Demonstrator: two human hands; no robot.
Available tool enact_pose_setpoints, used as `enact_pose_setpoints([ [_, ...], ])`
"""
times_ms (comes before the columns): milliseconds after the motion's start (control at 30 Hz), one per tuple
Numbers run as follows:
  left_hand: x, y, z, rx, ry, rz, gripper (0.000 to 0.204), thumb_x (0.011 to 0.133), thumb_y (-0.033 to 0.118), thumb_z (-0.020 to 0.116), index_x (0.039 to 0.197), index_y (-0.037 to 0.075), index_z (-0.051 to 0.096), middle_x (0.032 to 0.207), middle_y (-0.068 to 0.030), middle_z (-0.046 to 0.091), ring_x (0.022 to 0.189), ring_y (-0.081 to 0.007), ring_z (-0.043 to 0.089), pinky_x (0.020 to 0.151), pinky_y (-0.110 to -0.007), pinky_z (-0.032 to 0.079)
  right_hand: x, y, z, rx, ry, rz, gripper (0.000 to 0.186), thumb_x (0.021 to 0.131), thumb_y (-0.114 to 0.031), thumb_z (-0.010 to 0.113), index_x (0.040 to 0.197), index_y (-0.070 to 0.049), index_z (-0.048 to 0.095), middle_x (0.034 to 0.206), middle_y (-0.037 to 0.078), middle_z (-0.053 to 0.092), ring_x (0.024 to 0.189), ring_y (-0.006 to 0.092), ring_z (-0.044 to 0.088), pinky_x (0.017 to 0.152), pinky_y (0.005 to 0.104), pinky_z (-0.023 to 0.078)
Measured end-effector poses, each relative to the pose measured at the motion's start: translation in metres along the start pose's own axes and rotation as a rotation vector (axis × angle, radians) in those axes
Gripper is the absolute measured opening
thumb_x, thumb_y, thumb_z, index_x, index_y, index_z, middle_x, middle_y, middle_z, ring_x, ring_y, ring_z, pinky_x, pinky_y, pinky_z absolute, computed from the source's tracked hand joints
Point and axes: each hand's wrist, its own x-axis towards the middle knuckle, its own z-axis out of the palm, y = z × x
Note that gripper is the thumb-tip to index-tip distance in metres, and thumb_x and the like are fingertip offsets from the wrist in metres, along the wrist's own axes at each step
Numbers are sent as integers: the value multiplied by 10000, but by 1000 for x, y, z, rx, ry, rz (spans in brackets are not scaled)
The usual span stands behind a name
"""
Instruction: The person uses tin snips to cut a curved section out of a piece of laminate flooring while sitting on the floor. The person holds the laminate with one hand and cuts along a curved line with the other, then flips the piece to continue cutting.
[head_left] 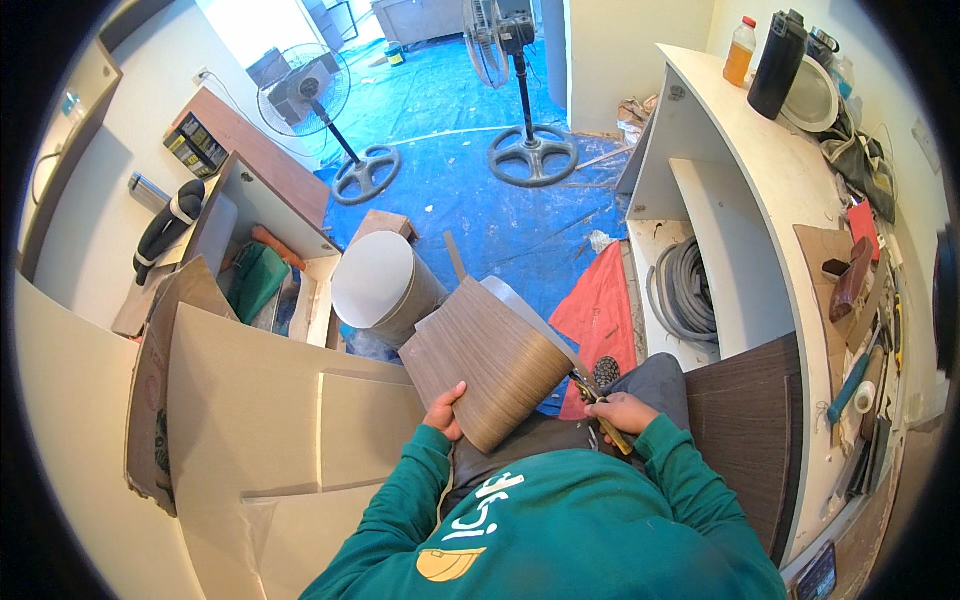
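Note:
A curved wood-grain sheet [490, 355] with a pale underside lies over my lap, at the centre of the view. My left hand [445, 410] grips its lower left edge, fingers wrapped over the top. My right hand [615, 412] is closed on cutting snips [610, 428] with yellow handles, whose metal jaws are at the sheet's right edge. Just beyond the sheet stands a white cylinder [375, 290], and a narrow strip [455, 255] sticks up beside it.
Two pedestal fans [520, 150] [310, 95] stand on blue sheeting [580, 210]. Cardboard [240, 400] and an open cabinet [250, 180] are at left. At right are a white cabinet [740, 260] holding coiled hose [680, 300], tools [850, 390] and bottles [775, 65] on top, and a red sheet [595, 305] below.

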Motion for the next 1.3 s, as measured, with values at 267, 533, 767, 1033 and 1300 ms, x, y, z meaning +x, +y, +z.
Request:
enact_pose_setpoints([
  [267, -1, 0, 5, -11, 10, -6, 639, 985, 274, 672, 1479, -40, 416, 1415, -238, 584, 1298, -385, 583, 1137, -548, 438, 3, 4, -1, -10, 1, 21, 368, 937, -348, 699, 972, 18, 678, 750, 91, 630, 580, 199, 634, 524, 351, 534],
  [533, -1, 0, 2, 5, 7, -4, 647, 980, 282, 678, 1479, -40, 421, 1417, -235, 585, 1300, -390, 580, 1137, -552, 435, -1, 1, 0, 5, -10, 9, 362, 935, -355, 701, 963, 5, 678, 756, 87, 626, 579, 196, 625, 529, 346, 536],
  [767, -2, 2, 5, -43, -6, -32, 630, 973, 224, 695, 1470, -42, 415, 1393, -223, 596, 1278, -365, 594, 1129, -524, 459, 8, 11, -2, -11, -3, -6, 468, 949, -419, 671, 1056, 34, 709, 759, 84, 628, 563, 211, 651, 495, 359, 512],
  [1033, -2, 2, 3, -17, 20, -18, 628, 976, 248, 691, 1468, -42, 429, 1395, -227, 600, 1286, -370, 591, 1138, -526, 447, 7, 9, -1, -7, -3, -11, 463, 946, -402, 668, 1047, 49, 707, 731, 91, 638, 554, 214, 656, 484, 362, 511],
  [1300, 2, 0, -2, 7, 0, -9, 633, 990, 293, 667, 1469, -49, 436, 1413, -239, 590, 1294, -385, 588, 1145, -538, 432, 5, 7, 0, -25, 12, -11, 465, 938, -386, 662, 1031, 68, 701, 728, 100, 643, 551, 216, 661, 481, 366, 515],
])
